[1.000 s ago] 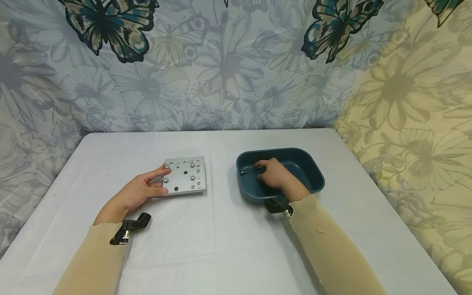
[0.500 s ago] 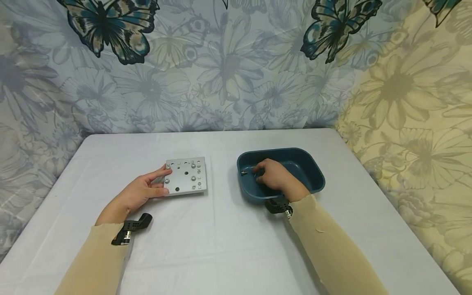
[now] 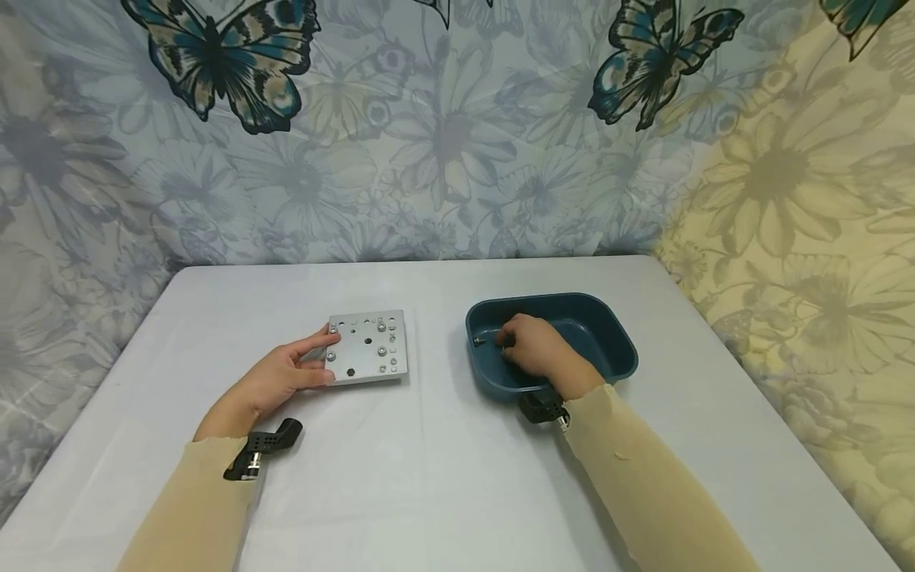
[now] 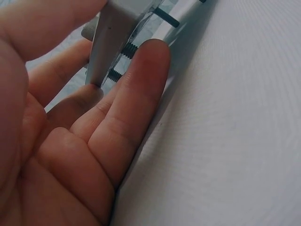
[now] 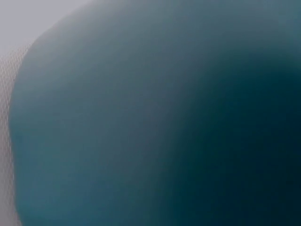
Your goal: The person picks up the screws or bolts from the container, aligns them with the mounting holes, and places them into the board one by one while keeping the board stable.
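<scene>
My left hand (image 3: pixel 282 373) grips the left edge of a silver metal plate (image 3: pixel 357 355) with several bolt heads and holes on its top. In the left wrist view the plate (image 4: pixel 107 35) is edge-on, and threaded bolt ends (image 4: pixel 167 17) stick out of its underside. My right hand (image 3: pixel 532 347) reaches down into a dark teal plastic bin (image 3: pixel 589 327), fingers bent toward its floor. Whatever lies at those fingertips is hidden. Left of them, a small metal screw-like piece (image 3: pixel 480 341) lies in the bin. Only the blurred bin wall (image 5: pixel 94 117) fills the right wrist view.
A white cloth covers the table (image 3: pixel 400 469), which stretches between plate and bin and in front of both. Behind it hangs a floral, butterfly-printed cloth (image 3: pixel 443 159). Black camera mounts (image 3: pixel 264 446) sit at both wrists.
My right fingers have closed and lowered in the bin; a dark thin rod seen beside them a second ago is no longer visible. The left hand keeps its grip on the plate.
</scene>
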Available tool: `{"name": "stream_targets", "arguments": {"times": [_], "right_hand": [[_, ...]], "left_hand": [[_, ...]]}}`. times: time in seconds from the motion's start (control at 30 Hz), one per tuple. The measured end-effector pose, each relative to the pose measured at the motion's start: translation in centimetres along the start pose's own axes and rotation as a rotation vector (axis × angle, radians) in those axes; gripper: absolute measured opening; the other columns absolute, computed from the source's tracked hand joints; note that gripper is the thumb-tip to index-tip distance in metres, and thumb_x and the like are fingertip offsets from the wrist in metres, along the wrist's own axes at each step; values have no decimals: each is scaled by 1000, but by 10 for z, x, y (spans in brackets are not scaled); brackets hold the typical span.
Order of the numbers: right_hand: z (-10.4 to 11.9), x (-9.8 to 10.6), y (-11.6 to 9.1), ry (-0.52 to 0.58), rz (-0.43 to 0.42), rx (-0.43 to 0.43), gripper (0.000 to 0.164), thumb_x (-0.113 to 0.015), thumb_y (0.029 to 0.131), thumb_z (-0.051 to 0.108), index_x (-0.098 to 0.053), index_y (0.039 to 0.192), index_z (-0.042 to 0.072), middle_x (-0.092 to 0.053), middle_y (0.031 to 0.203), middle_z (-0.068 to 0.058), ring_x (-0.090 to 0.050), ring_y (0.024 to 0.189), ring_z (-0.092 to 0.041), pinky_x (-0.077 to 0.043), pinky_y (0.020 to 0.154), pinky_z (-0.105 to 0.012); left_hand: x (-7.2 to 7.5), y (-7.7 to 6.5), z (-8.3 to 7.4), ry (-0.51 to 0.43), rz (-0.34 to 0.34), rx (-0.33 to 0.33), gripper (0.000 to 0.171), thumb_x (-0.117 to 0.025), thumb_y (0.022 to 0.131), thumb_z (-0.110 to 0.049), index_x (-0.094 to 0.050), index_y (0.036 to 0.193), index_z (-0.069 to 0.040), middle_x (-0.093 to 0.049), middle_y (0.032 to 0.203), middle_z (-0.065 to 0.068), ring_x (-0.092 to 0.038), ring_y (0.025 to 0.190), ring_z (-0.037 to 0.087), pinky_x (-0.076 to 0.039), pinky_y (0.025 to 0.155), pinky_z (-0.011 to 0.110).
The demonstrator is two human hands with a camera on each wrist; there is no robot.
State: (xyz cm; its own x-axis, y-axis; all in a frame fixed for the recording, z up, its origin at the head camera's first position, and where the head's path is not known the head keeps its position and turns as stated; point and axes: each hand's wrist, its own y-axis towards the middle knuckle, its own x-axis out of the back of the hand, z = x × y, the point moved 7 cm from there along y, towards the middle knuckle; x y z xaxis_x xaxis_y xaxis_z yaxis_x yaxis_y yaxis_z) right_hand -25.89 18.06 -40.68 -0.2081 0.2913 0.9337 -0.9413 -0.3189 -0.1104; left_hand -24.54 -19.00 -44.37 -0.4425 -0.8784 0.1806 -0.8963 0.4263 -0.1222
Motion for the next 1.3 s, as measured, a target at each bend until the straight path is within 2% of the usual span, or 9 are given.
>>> {"name": "stream_targets", "arguments": {"times": [0.13, 0.37, 0.43, 0.63, 0.8, 0.87, 1.07, 1.17, 1.3], "right_hand": [[1, 0, -1, 20, 2, -5, 20, -68, 91, 10, -74, 110, 7, -63, 115, -11, -61, 98, -27, -50, 86, -44], [-3, 8, -1, 97, -55, -42, 23, -65, 89, 12, -73, 109, 6, -66, 107, -10, -60, 90, -25, -50, 80, -43], [-3, 10, 0, 121, -66, -48, 23, -63, 89, 12, -73, 109, 6, -65, 110, -12, -61, 93, -26, -51, 80, -43], [-4, 19, -2, 233, -127, -75, 26, -63, 89, 13, -74, 111, 6, -62, 117, -14, -63, 98, -28, -52, 79, -43], [-12, 25, -6, 400, -149, -166, 28, -67, 88, 18, -74, 115, 10, -67, 115, -10, -62, 95, -27, -50, 80, -44], [-17, 26, -8, 483, -149, -211, 30, -69, 88, 20, -73, 117, 11, -69, 113, -8, -62, 100, -27, -48, 86, -46], [-19, 27, -13, 848, -152, -309, 34, -65, 90, 13, -68, 123, 5, -71, 111, -9, -61, 111, -24, -41, 103, -43], [-17, 28, -11, 1045, -166, -318, 34, -62, 94, 8, -63, 126, -3, -65, 122, -15, -63, 109, -23, -43, 102, -39], [-8, 28, -4, 1253, -172, -287, 36, -60, 95, -1, -56, 129, -13, -54, 131, -21, -64, 106, -21, -48, 97, -31]], "left_hand": [[0, -2, 1, 21, -7, 2, 77, -81, 84, -10, -42, 150, -1, -8, 165, 7, -57, 115, 8, -49, 86, 19], [0, 0, 2, 33, 7, 13, 81, -82, 84, -16, -41, 152, -5, -7, 165, 3, -49, 129, 22, -51, 85, 24], [1, 0, 2, 43, 4, 17, 80, -82, 84, -17, -42, 152, -7, -8, 165, 1, -48, 129, 22, -51, 85, 24], [3, 4, 1, 22, -4, 17, 80, -83, 82, -15, -44, 151, -7, -10, 165, -1, -58, 117, 13, -52, 82, 24], [2, 4, 4, 0, -4, 28, 79, -83, 83, -11, -44, 151, -6, -9, 165, -1, -60, 113, 13, -53, 81, 25], [2, 5, 5, -3, -3, 28, 78, -82, 83, -9, -44, 151, -6, -8, 165, -1, -60, 113, 13, -53, 81, 25], [3, 5, 4, -1, -6, 24, 78, -82, 83, -10, -43, 151, -5, -8, 165, -1, -60, 113, 12, -52, 81, 24], [3, 5, 4, -6, -5, 21, 78, -82, 83, -9, -43, 151, -5, -9, 165, 0, -60, 113, 11, -52, 81, 24], [2, 6, 4, -11, -2, 19, 77, -81, 84, -7, -43, 151, -4, -9, 165, 1, -60, 112, 10, -52, 81, 23]]}}
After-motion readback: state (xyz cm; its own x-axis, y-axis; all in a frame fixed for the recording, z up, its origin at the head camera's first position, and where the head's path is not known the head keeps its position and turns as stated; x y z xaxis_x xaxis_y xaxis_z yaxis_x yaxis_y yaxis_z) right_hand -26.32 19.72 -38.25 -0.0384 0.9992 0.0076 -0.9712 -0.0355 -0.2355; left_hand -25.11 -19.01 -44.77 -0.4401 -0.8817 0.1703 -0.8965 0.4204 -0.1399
